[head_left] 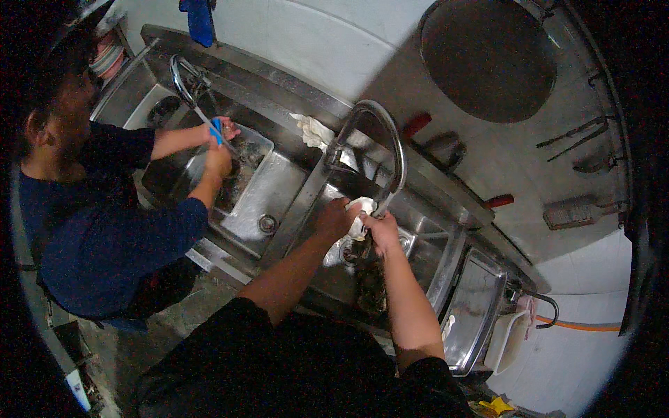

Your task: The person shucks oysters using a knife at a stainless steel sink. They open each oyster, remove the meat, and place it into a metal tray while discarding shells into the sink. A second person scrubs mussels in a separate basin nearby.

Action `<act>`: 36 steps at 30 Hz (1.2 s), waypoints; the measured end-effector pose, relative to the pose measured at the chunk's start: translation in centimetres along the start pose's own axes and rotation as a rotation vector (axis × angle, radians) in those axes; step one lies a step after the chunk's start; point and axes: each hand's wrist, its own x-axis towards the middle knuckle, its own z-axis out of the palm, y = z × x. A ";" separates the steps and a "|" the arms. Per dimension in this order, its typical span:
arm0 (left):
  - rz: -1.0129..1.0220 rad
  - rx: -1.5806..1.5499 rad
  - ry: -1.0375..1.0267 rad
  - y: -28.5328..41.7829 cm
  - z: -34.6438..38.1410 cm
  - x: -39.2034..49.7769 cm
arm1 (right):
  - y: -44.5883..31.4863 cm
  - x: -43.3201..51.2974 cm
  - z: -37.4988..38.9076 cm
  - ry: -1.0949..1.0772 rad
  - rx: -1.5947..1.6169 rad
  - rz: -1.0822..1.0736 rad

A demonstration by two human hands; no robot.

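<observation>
Both my hands are over a stainless steel sink basin (324,285). My left hand (334,217) is closed on the left side of a crumpled white cloth (360,206). My right hand (382,230) touches the cloth's right side, close to the spout end of a gooseneck faucet (401,157); the spout end partly hides its fingers, and I cannot tell how firmly it grips. Below the hands lies a round drain (349,251). A dark object, too unclear to name, lies in the basin under my right forearm.
At left, a co-worker (120,245) holds something blue (216,130) over a clear plastic tub (251,183) under another faucet (183,83). A whitish cloth (313,130) lies on the ledge. Right are a metal tray (473,308) and a white tub (507,339). Utensils hang from a rack.
</observation>
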 end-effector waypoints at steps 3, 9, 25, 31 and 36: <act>0.012 0.025 -0.114 0.8 0.2 0.4 | 0.0 -0.7 -0.3 0.005 -0.067 -0.090; 0.065 -0.119 -0.057 2.9 0.4 1.1 | -0.7 -1.4 -1.0 0.086 -0.247 -0.242; -0.021 -0.759 -0.343 -1.5 4.3 -0.5 | -3.9 -2.2 -1.1 0.347 0.505 -0.250; -0.595 -1.793 -0.745 -0.2 5.0 1.2 | -4.4 -3.1 -7.8 0.484 0.596 -0.254; -0.262 -2.138 -0.917 4.2 5.7 2.0 | -2.2 -4.8 -10.6 0.598 0.555 -0.090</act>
